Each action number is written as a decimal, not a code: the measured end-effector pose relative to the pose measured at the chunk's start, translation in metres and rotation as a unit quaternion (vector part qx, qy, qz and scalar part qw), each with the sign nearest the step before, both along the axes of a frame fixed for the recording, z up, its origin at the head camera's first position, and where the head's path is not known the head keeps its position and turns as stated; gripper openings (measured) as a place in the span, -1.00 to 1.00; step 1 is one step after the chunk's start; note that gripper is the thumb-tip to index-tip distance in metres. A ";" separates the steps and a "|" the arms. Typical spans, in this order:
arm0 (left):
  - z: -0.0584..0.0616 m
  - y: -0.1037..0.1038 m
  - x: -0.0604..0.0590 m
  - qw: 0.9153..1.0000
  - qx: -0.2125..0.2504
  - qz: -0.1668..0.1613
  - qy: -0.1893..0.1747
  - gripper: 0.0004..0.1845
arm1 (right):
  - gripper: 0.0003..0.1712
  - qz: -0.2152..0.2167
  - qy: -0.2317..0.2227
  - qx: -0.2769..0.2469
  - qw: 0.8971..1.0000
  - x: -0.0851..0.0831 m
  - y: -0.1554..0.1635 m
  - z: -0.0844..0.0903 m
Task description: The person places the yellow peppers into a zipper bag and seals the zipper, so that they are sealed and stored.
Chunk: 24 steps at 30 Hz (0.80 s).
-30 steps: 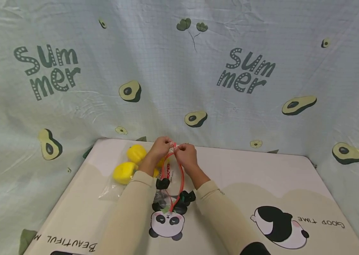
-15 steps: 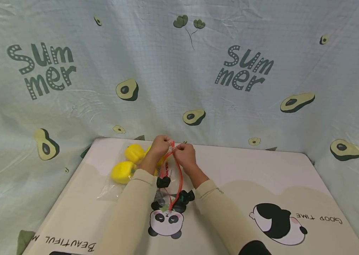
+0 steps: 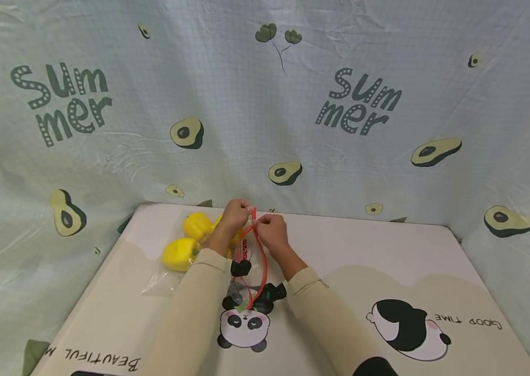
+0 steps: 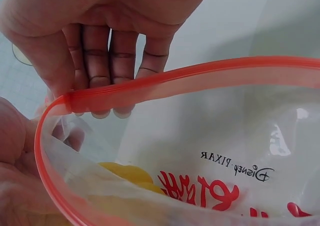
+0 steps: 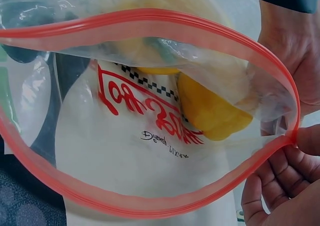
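Observation:
A clear zip bag point(image 5: 120, 181) with a red zipper rim point(image 3: 265, 269) hangs between my arms, its mouth gaping. My left hand point(image 3: 236, 215) pinches the far corner of the rim. Just beside it, my right hand point(image 3: 272, 231) grips the red zipper near the same corner, its thumb pressing there in the right wrist view. Red lettering point(image 5: 137, 98) is printed on the bag wall. Yellow bell peppers point(image 3: 180, 254) lie on the table left of the bag, in clear plastic. Another yellow pepper point(image 5: 212, 111) shows through the bag wall, partly hidden.
The pale table point(image 3: 387, 266) carries printed pictures, including a panda point(image 3: 244, 328) below the bag. A light curtain point(image 3: 236, 78) with avocado prints stands behind the table's far edge. A dark object point(image 3: 88, 373) shows at the bottom left edge.
Both hands stay at the bag's far corner. A slightly longer stretch of red zipper shows between their fingertips. The whole head view has shifted a little.

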<state>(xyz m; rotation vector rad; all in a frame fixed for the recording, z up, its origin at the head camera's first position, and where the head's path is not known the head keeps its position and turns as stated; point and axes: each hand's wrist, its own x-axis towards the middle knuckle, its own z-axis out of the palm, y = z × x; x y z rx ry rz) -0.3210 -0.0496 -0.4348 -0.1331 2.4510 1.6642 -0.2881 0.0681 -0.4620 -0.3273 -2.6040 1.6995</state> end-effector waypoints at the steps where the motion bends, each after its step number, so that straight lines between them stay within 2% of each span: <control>1: 0.000 0.000 0.000 1.000 0.000 0.000 0.001 -0.73 | -0.73 0.001 0.000 0.000 1.000 0.000 0.000 0.000; 8: 0.001 0.001 0.000 1.000 -0.001 -0.001 -0.001 -0.72 | -0.73 0.005 0.005 -0.003 1.000 0.001 -0.001 -0.002; 16: -0.001 -0.001 -0.001 1.000 0.007 -0.009 0.006 -0.74 | -0.74 0.028 -0.017 -0.054 0.998 -0.005 0.004 0.002; 20: -0.002 0.001 -0.001 1.000 0.011 -0.017 0.005 -0.75 | -0.71 0.027 -0.030 -0.029 0.999 -0.006 0.003 0.004; 24: -0.003 0.003 -0.001 1.000 0.004 -0.009 0.007 -0.76 | -0.70 0.016 -0.033 -0.010 0.999 -0.006 0.001 0.005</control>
